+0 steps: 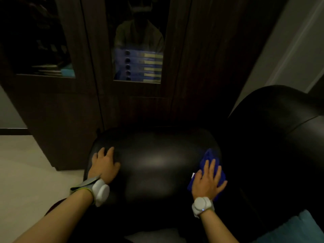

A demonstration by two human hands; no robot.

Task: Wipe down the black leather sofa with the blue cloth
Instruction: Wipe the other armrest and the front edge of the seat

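Note:
The rounded arm of the black leather sofa (pixel 154 160) fills the middle of the view, and its backrest (pixel 280 116) curves up at the right. My right hand (pixel 207 181) lies flat with spread fingers on the blue cloth (pixel 213 158), pressing it against the right side of the arm. My left hand (pixel 105 165) rests with fingers spread on the arm's left edge and holds nothing. Both wrists carry white bands.
A dark wooden cabinet (pixel 84 95) with glass doors stands right behind the sofa arm; blue binders (pixel 138 65) are stacked inside it. Pale floor (pixel 26 172) lies at the left. A teal cushion (pixel 298 228) shows at the bottom right.

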